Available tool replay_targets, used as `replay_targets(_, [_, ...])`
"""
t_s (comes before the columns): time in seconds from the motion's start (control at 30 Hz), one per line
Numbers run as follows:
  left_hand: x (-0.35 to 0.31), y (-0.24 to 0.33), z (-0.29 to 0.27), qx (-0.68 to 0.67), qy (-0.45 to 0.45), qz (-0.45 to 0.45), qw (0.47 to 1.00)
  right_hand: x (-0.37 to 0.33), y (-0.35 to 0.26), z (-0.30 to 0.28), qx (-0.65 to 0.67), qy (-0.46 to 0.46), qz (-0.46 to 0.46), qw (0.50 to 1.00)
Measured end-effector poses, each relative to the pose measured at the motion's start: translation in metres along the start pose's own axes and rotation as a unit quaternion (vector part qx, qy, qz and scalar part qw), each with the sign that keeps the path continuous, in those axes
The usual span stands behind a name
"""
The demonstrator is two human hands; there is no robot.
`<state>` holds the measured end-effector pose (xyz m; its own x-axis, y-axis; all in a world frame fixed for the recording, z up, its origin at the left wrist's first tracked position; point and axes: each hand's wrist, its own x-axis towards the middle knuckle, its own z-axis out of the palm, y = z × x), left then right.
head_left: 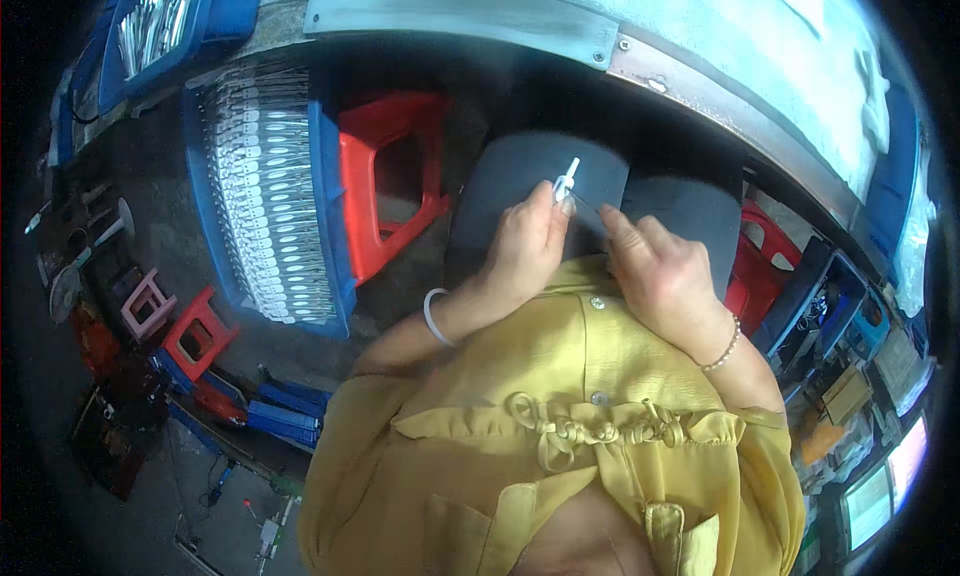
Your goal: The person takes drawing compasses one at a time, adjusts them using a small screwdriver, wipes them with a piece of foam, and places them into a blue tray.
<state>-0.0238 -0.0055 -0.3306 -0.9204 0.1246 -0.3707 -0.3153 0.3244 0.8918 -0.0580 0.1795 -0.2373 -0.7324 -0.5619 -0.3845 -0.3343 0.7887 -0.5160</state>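
Note:
Over my lap, my left hand (530,241) pinches a small white plastic piece (567,180) between thumb and forefinger. Its narrow white tip points up and away from me. From beside this piece a thin dark shaft (588,208) slants toward my right hand (655,264). The fingers of that hand are curled closed around its near end; what else they hold is hidden. To my left, a blue crate (338,238) holds several tightly packed rows of pieces with flat white plastic ends (262,196) and thin metal stems.
A red plastic stool (350,191) stands between the crate and my legs. Ahead runs a workbench with a metal edge strip (460,18). A blue bin (215,21) of thin white and metal pieces sits at the far left. More blue bins (810,311) stand at right.

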Motion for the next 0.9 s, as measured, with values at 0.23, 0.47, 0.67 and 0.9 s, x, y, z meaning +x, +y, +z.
replay_targets(0.23, [0.007,0.01,0.005,0.165,0.058,0.057,0.983,0.021,0.032,0.012,0.649,-0.013,0.273,0.71])
replay_targets(0.47, [0.004,0.004,0.005,0.118,0.053,0.064,0.989,0.016,-0.004,-0.008,-0.095,0.003,-0.088,0.992])
replay_targets(0.67, [0.014,0.003,0.006,0.157,0.081,0.059,0.983,0.027,0.012,0.02,0.232,0.114,0.009,0.966])
replay_targets(0.9, [0.014,0.0,-0.001,0.183,0.047,0.062,0.98,0.028,0.013,0.0,0.54,-0.009,0.235,0.808])
